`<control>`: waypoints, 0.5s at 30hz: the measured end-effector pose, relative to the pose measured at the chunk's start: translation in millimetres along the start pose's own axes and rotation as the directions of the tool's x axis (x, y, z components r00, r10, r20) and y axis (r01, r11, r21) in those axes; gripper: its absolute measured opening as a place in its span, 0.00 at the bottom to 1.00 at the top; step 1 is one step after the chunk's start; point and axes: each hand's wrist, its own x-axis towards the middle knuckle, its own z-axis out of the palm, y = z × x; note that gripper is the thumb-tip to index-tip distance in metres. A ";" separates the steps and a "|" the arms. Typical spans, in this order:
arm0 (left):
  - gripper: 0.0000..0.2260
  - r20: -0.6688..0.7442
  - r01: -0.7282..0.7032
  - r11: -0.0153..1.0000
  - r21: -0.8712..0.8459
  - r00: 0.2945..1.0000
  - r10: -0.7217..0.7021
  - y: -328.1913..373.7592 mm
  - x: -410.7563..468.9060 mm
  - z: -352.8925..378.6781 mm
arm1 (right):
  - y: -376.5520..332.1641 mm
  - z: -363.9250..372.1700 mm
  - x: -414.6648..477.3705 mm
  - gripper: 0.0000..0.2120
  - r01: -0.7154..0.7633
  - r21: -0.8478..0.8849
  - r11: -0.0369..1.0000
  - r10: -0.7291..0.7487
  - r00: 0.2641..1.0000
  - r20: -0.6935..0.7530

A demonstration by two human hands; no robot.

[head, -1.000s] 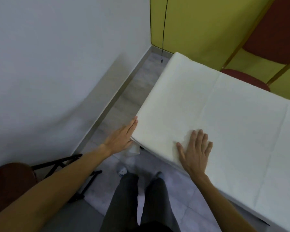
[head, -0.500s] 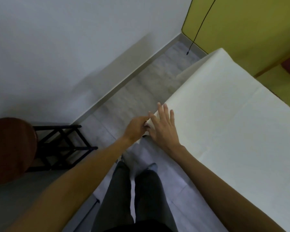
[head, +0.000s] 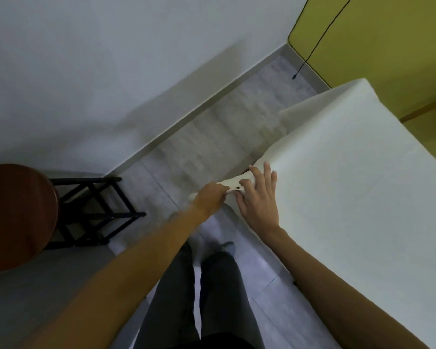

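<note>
Two hands meet at the near-left corner of a worktop draped w/ a plain white cloth (head: 350, 185). The left hand (head: 209, 197), just off the worktop's edge, is fisted round the cloth's bunched corner, which stretches taut btwn the hands. The right hand (head: 259, 202) lies palm-down on the corner itself, fingers spread & mostly straight, pressing the cloth. Its forefinger looks bent at the taut strip, exact hold unclear. The cloth covers all the top in view & hangs over the left edge. Below are dark grey trousers (head: 212, 298) & a grey tiled floor (head: 212, 137). Well apart to the left stands a round brown stool seat on a black frame (head: 18, 217). Behind are a white wall (head: 111, 59) & a yellow-green panel (head: 388, 41) w/ a thin black cord (head: 320, 39) hanging down it.
</note>
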 end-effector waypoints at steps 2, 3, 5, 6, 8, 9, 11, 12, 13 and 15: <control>0.11 0.038 0.020 0.997 0.068 0.999 -0.023 -2.4 -4.8 0.0 | 0.7 -1.3 0.7 0.10 0.001 0.021 1.000 -0.002 1.000 0.019; 0.11 0.047 0.019 0.996 0.088 0.999 -0.023 -4.4 -7.0 1.5 | 1.3 -2.4 1.2 0.11 -0.002 0.020 1.000 0.001 0.999 0.033; 0.12 0.058 0.034 0.991 0.130 0.997 -0.041 -8.6 -12.3 4.5 | 4.5 -5.3 1.5 0.13 0.012 -0.032 0.999 -0.010 0.997 0.071; 0.13 0.052 0.051 0.988 0.145 0.997 -0.059 -10.5 -15.6 6.0 | 7.6 -7.0 1.6 0.15 0.034 -0.077 0.996 -0.027 0.995 0.095; 0.14 0.026 0.093 0.987 0.128 0.995 -0.097 -14.9 -23.1 8.3 | 14.9 -10.0 1.9 0.19 0.081 -0.152 0.985 -0.059 0.988 0.146; 0.15 0.005 0.112 0.990 0.088 0.994 -0.113 -15.3 -27.3 7.4 | 17.7 -11.1 2.2 0.21 0.097 -0.173 0.980 -0.068 0.984 0.166; 0.14 -0.041 0.139 0.990 0.000 0.989 -0.139 -14.3 -35.5 3.5 | 20.2 -11.8 1.9 0.24 0.106 -0.188 0.976 -0.071 0.981 0.182; 0.14 -0.059 0.152 0.988 -0.033 0.986 -0.154 -15.1 -38.9 2.1 | 19.8 -11.6 1.9 0.25 0.097 -0.186 0.978 -0.065 0.983 0.174; 0.14 -0.060 0.166 0.984 -0.060 0.984 -0.169 -16.3 -41.9 0.8 | 19.1 -11.0 1.7 0.26 0.084 -0.176 0.981 -0.055 0.985 0.162; 0.13 -0.011 0.200 0.972 -0.126 0.979 -0.203 -18.8 -47.2 -0.6 | 18.2 -10.6 0.6 0.28 0.061 -0.148 0.987 -0.040 0.989 0.142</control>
